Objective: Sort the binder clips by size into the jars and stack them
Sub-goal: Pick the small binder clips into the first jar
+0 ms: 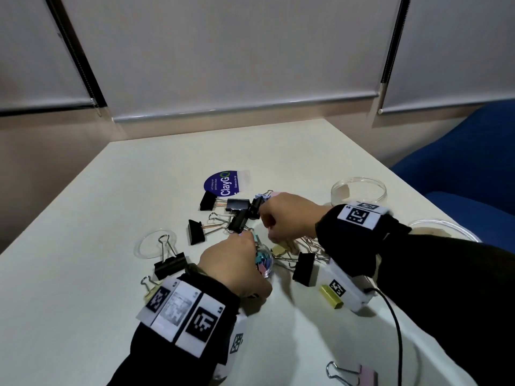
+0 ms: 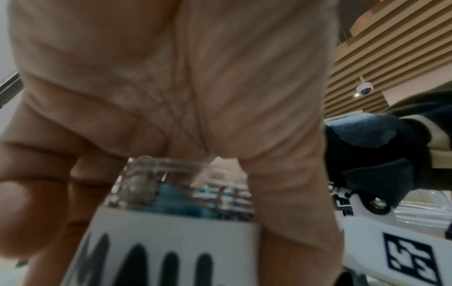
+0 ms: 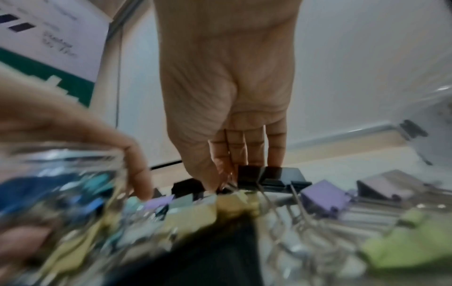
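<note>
My left hand (image 1: pixel 250 263) grips a small clear jar (image 1: pixel 264 260) that holds several small coloured clips. In the left wrist view the jar (image 2: pixel 156 180) sits under my palm and carries a white label with black letters. My right hand (image 1: pixel 274 238) reaches down into the clip pile (image 1: pixel 306 246) just right of the jar. In the right wrist view its thumb and fingertips (image 3: pixel 223 183) pinch together on a small clip that is mostly hidden, beside a yellow clip (image 3: pixel 234 203) and a black clip (image 3: pixel 276 178). Purple clips (image 3: pixel 325 197) lie to the right.
Large black clips (image 1: pixel 237 204) (image 1: pixel 196 231) (image 1: pixel 170 264) (image 1: pixel 305 267) lie scattered around my hands. A clear lid (image 1: pixel 154 243) lies left, an open wide jar (image 1: pixel 358 190) far right, another clear rim (image 1: pixel 446 229) behind my right arm. A pink clip (image 1: pixel 365 374) lies near the front edge.
</note>
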{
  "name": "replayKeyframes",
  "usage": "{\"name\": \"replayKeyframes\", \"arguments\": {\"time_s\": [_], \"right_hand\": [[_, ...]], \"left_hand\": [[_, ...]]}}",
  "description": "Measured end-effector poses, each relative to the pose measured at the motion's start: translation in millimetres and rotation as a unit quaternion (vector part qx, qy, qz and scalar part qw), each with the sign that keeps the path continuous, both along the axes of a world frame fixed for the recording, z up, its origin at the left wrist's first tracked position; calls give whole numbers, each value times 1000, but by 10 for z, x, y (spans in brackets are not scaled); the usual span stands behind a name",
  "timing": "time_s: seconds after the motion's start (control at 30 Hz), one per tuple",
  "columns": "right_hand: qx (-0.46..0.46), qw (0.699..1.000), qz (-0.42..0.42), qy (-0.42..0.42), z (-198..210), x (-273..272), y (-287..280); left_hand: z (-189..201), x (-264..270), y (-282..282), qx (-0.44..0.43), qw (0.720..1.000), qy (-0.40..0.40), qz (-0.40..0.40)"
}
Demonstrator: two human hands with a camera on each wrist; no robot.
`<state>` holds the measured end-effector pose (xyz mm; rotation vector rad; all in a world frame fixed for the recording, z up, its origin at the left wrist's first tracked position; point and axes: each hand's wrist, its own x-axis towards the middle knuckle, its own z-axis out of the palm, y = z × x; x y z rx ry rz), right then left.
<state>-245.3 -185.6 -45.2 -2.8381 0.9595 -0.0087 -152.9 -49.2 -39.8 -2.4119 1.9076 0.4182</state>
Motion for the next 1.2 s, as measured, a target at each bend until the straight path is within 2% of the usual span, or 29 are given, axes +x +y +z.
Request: {"name": "replayKeyframes", "arguments": {"time_s": [0.07,0.1,0.17,0.2,0.23,0.3,0.4,0.53,0.67,0.73,0.8,0.87,1.03,1.2], "right_hand": [[49,992,-68,-97,63,-74,-120],[93,976,-108,-165,107,-105,-193],[192,922,-184,-282,198,-145,-311],[221,903,-213,-301,232,-157,-353],[232,899,-234,-289,250,-161,-388],[210,920,-240,-225,249,-148,-420],[157,954,-208,-148,189,-65,-445],[130,975,-157,-84,130,132,-410],[25,993,-112,24,92,286,-401],[44,993,-105,22,125,286,-396],[93,988,-120,-18,185,248,-414],[91,983,-150,-53,206,199,-470],[64,981,-180,27,91,101,-544],[39,980,-193,8,61,43,-560]], "left_hand": [[4,-3,-3,1,1000,6,2],[8,-6,-5,3,1000,9,3],[14,-18,-12,8,1000,11,4],[15,-24,-15,10,1000,10,4],[15,-33,-21,12,1000,6,5],[12,-54,-29,12,1000,-2,6],[9,-88,-44,15,1000,-16,5],[-9,-130,-52,12,999,-31,4],[-13,-161,-47,10,999,-37,7],[-18,-165,-44,11,999,-35,7],[-21,-160,-45,11,999,-35,9],[-15,-158,-52,14,999,-34,6],[-9,-147,-52,16,999,-27,-5],[-3,-194,-46,13,999,-32,-3]]}}
